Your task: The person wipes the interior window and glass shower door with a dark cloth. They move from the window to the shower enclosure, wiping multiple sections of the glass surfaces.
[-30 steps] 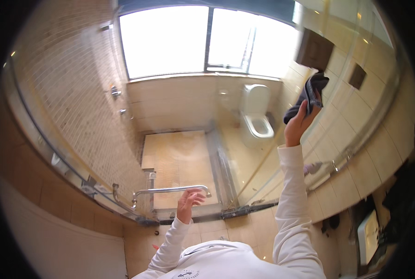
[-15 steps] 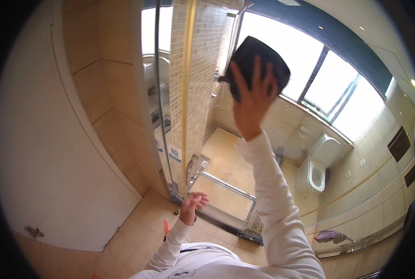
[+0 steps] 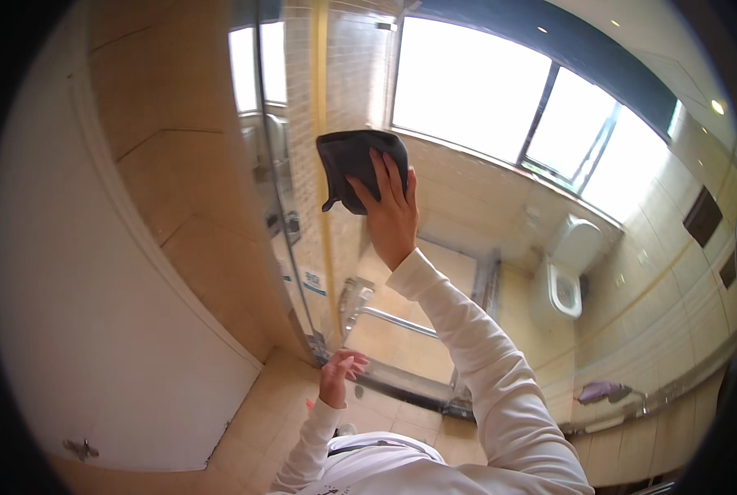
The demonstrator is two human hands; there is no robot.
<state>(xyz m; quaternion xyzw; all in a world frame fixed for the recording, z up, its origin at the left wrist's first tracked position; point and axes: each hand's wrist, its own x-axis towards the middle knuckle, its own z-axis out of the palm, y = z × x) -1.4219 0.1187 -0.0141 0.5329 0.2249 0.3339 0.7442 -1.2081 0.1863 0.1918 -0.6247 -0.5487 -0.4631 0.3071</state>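
My right hand is raised in front of me, its fingers spread over a folded dark grey cleaning cloth. The palm holds the cloth flat against the clear glass of a shower screen, and a small loop or corner hangs from its lower left. My left hand is low, near the bottom of the glass; its fingers are loosely bent and apart, with nothing in them. Close to that hand is the silver handle bar on the glass.
A white door stands to the left. Behind the glass are a white toilet and a wide window. A dark sill runs along the floor, and a purple cloth hangs at lower right.
My right hand has moved down and to the left with the dark cloth, from in front of the window to nearer the yellow strip. My left hand has barely moved.
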